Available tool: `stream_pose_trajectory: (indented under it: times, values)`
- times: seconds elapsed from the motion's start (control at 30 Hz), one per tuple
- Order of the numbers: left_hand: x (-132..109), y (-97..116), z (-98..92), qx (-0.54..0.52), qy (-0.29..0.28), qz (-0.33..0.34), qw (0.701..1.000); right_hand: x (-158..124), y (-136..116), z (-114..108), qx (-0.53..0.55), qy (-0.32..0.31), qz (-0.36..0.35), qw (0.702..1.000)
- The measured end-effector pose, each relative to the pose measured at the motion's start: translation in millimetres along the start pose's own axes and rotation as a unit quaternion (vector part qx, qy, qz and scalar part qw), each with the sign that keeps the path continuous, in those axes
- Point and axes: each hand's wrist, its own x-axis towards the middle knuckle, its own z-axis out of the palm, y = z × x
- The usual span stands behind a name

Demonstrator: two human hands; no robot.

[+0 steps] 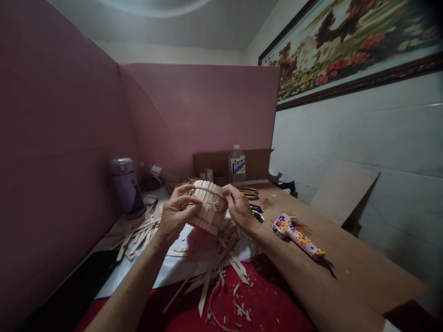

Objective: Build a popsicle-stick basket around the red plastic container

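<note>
Between both hands, raised above the table, is a small round holder made of pale wooden sticks, with a red lower edge and a thin cord bow on its front. My left hand grips its left side, fingers curled over the rim. On the right side my right hand pinches the upper rim with its fingers closed. Below the holder lie white paper and a scatter of loose wooden sticks.
A flower-patterned glue gun lies on the wooden board to the right. A purple flask stands at the left, a plastic bottle and cardboard at the back. Pink partition walls close the left and rear. Stick scraps litter the red cloth.
</note>
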Motion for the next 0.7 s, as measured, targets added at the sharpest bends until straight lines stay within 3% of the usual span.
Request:
stream_pose_trajectory:
  times: [0.27, 0.7]
  values:
    - [-2.6, 1.4, 6.7, 0.055, -0.006, 0.049, 0.997, -3.1, -3.9, -1.1, 0.017, -0.003, 0.012, 1.0]
    - [-3.1, 1.8, 7.8, 0.062, -0.012, 0.046, 0.997, -6.8, -9.6, -1.5, 0.023, -0.011, 0.026, 0.999]
